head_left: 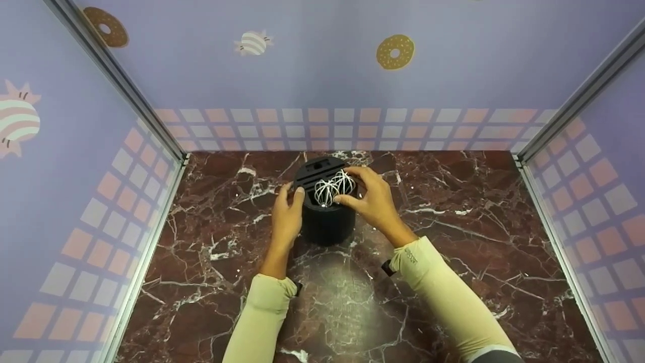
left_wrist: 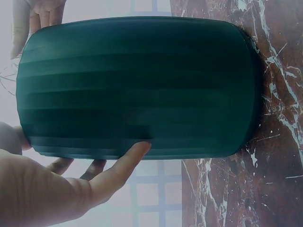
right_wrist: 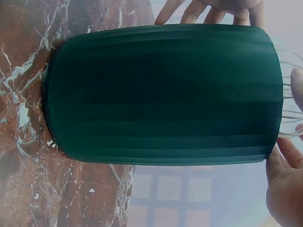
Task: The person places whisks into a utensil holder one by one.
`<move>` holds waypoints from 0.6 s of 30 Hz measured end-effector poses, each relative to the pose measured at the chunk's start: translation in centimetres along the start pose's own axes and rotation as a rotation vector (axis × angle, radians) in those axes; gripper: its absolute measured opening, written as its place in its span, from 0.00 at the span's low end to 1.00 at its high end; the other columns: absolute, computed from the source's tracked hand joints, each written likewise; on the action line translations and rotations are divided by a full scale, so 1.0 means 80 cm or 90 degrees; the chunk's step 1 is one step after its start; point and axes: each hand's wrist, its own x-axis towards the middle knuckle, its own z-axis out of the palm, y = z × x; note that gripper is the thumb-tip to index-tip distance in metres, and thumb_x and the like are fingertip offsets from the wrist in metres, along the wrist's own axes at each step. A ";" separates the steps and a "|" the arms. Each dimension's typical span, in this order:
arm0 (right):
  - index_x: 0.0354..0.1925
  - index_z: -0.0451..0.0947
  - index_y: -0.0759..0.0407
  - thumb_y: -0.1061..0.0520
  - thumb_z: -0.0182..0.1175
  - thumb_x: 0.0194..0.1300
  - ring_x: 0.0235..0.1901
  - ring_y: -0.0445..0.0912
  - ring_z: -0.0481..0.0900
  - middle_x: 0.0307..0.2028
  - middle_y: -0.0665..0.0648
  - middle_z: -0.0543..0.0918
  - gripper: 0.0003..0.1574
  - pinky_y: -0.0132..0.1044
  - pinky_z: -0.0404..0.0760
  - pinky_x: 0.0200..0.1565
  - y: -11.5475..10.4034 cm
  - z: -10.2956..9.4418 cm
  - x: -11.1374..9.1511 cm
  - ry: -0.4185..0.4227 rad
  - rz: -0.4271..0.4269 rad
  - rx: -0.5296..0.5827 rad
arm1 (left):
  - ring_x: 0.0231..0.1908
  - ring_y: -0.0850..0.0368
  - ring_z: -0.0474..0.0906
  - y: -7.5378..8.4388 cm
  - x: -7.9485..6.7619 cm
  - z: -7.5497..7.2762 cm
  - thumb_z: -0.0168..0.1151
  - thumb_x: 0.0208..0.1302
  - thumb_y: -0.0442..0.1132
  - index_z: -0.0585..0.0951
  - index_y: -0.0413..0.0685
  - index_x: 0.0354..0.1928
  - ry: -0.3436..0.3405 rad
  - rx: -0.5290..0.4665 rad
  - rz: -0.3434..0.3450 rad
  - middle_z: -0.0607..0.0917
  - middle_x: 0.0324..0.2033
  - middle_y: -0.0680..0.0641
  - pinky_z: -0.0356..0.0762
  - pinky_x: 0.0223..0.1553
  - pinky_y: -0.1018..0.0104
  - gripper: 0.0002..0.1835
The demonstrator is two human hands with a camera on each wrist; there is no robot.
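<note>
A dark green, ribbed utensil holder [head_left: 327, 227] stands upright on the marble-patterned tabletop. Its black top [head_left: 318, 171] has slots at the back. Two whisks [head_left: 326, 193] with white wire heads stick up side by side from its front opening; their lower parts are hidden inside. My left hand [head_left: 287, 217] grips the holder's left side, thumb by the rim and fingers along the ribbed wall [left_wrist: 137, 90]. With thumb and fingers around the right-hand whisk [head_left: 344, 181], my right hand [head_left: 375, 199] pinches it just above the rim. In the right wrist view, wires show beside the thumb [right_wrist: 297, 87].
The dark red marble-patterned tabletop [head_left: 221, 201] is bounded by a lilac back wall [head_left: 322, 75] and two side walls with checkered borders. Metal rails [head_left: 121, 75] run along the corners. A dark wrist strap [head_left: 388, 267] shows at the right sleeve.
</note>
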 end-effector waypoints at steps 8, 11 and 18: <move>0.65 0.76 0.58 0.43 0.80 0.50 0.61 0.55 0.81 0.59 0.59 0.81 0.48 0.43 0.79 0.64 -0.003 -0.009 -0.006 -0.013 0.001 0.112 | 0.65 0.43 0.74 -0.001 0.000 -0.003 0.54 0.76 0.50 0.72 0.45 0.70 -0.001 -0.008 -0.001 0.77 0.65 0.38 0.70 0.69 0.49 0.27; 0.67 0.73 0.57 0.48 0.78 0.55 0.62 0.56 0.80 0.61 0.61 0.80 0.45 0.43 0.78 0.64 -0.004 -0.016 -0.011 -0.002 0.011 0.156 | 0.65 0.44 0.74 -0.002 0.000 -0.005 0.54 0.76 0.51 0.72 0.46 0.70 -0.011 -0.017 -0.005 0.77 0.65 0.39 0.71 0.68 0.49 0.27; 0.69 0.71 0.57 0.56 0.67 0.69 0.59 0.51 0.82 0.61 0.59 0.81 0.33 0.39 0.81 0.61 0.006 -0.040 -0.023 0.040 0.026 0.174 | 0.64 0.44 0.74 -0.005 -0.003 -0.010 0.53 0.77 0.55 0.70 0.51 0.72 -0.027 -0.023 -0.023 0.76 0.66 0.42 0.73 0.65 0.48 0.28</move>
